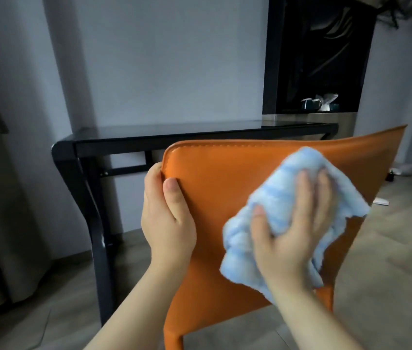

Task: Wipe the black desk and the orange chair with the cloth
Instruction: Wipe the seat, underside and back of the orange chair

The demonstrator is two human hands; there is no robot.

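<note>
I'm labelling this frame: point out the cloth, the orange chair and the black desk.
cloth point(270, 213): head view, its bunched middle.
orange chair point(215, 178): head view, bare backrest.
black desk point(174, 133): head view, its top.

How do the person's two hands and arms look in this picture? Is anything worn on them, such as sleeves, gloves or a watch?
Both the left hand and the right hand are bare, with no gloves. No ring, watch or bracelet shows on either. The forearms are uncovered right down to the picture's lower edge, so no sleeve is visible. The left thumbnail is short and unpainted. The right hand is slightly blurred.
</note>
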